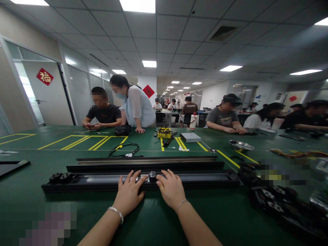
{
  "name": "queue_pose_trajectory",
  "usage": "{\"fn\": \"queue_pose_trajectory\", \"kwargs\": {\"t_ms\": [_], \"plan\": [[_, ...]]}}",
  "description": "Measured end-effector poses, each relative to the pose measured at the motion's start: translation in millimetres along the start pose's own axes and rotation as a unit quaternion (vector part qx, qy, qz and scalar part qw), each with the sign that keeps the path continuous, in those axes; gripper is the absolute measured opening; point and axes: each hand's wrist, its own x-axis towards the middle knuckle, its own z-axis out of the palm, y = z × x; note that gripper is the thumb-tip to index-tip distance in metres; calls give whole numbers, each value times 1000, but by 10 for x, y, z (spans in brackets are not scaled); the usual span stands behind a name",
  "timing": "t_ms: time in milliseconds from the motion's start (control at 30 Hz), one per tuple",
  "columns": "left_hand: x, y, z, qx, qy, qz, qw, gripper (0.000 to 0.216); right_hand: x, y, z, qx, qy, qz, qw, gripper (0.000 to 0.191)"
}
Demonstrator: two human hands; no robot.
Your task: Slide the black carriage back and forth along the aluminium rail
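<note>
A long black track rail with a shiny inner channel lies across the green table in front of me. Near its middle sits a small black block with a pale mark on its face. My left hand rests on the rail left of the block, its fingers spread and one fingertip close to the block. From the other side my right hand lies over the rail with fingers apart, the index finger and thumb beside the block. Whether any fingertip touches the block I cannot tell. Two round black pieces sit at the rail's left end.
More black rails lie just behind. Several black modules are heaped at the right. Farther back are a coiled cable, a metal bowl, a grey box and a yellow bundle. People sit or lean along the far side.
</note>
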Motion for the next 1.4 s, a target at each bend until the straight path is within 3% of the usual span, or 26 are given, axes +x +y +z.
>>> {"fn": "queue_pose_trajectory", "kwargs": {"t_ms": [500,800,1033,1400], "plan": [[13,59,-85,-6,-9,-14,1000,55,2,-29,70,24,38,18,999,30],[43,130,-103,9,-37,-19,999,55,20,-68,134,51,57,42,996,43],[31,125,-90,11,-28,-12,999,55,26,-111,139,53,57,56,995,41],[17,119,-59,1,-15,-5,1000,58,95,-237,116,55,57,127,989,39]]}}
